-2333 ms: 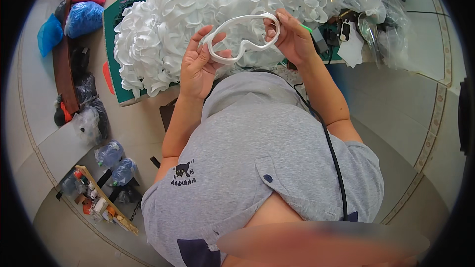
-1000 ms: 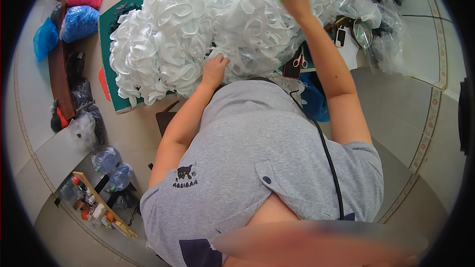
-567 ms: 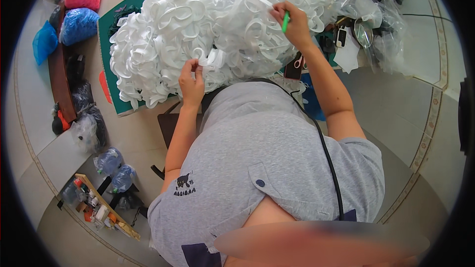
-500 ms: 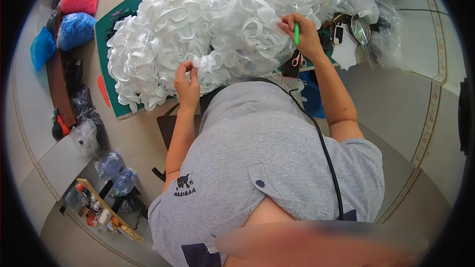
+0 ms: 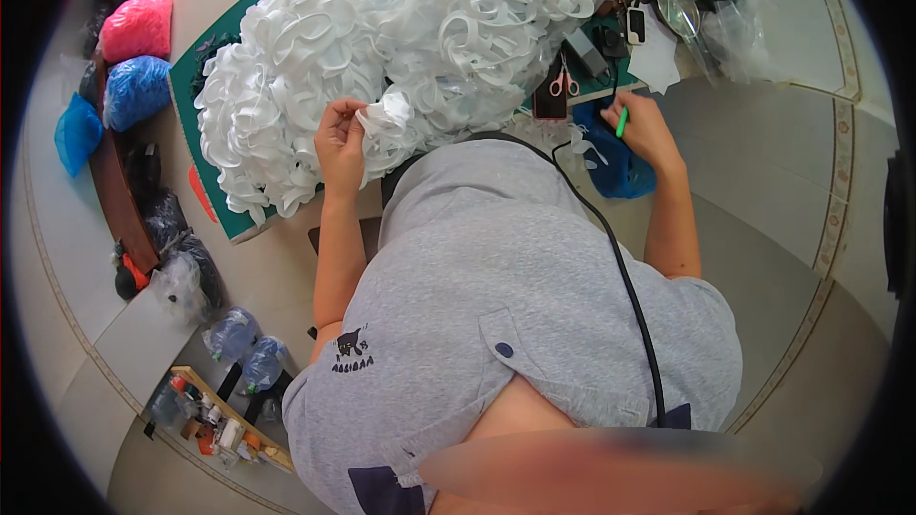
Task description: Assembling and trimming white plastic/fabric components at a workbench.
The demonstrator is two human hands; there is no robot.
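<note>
A big heap of white looped ribbon or elastic strips (image 5: 305, 48) covers most of the green table mat (image 5: 186, 105). At its near edge, my left hand (image 5: 341, 145) pinches a small bunched white ribbon piece (image 5: 389, 116) between thumb and fingertips. Out to the right, past the mat's edge, my right hand (image 5: 649, 133) is closed around a slim bright-green tool (image 5: 623, 122); its exact kind is not clear. Below that hand hangs a blue plastic bag (image 5: 615, 167).
Pink-handled scissors (image 5: 564, 81) lie over a dark phone (image 5: 551, 103) at the right. Near them are a grey box (image 5: 585, 52), white paper (image 5: 654, 62) and clear plastic bags (image 5: 730, 29). Pink (image 5: 138, 29) and blue bundles (image 5: 143, 91) sit at left. A black cable (image 5: 620, 272) crosses my shirt.
My right hand has moved away from the heap, right and toward me, with the green tool. My left hand still pinches the white piece, which shows more fully. The view has shifted slightly.
</note>
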